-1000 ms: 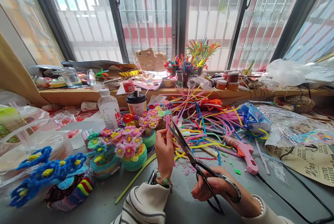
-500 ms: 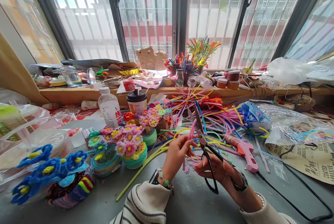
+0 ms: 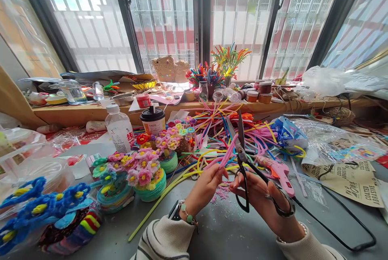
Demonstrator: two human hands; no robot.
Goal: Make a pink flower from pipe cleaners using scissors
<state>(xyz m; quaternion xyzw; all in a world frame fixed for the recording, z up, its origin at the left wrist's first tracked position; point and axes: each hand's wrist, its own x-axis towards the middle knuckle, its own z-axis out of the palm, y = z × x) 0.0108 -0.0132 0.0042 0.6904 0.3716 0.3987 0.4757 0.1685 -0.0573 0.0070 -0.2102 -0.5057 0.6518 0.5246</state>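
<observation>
Near the middle of the table my left hand is closed on a pink pipe cleaner, which looks folded into a narrow loop. Black-handled scissors are in my right hand, fingers through the handles. Their blades stand apart and point up and away, with the pink tip close beside them; I cannot tell whether they touch. Pink fuzz clippings lie on the grey table below my hands. To the left are pots of pipe-cleaner flowers, one with pink blooms and one with blue blooms.
A pink glue gun with a black cord lies right of my hands. Loose pipe cleaners spread behind them. A water bottle and a lidded cup stand at the back left. Printed abrasive paper lies at far right.
My left hand has turned the pink pipe cleaner so it leans rightward and shows more length. The scissors have tilted more upright and their blades sit a little further right. The camera view has shifted slightly.
</observation>
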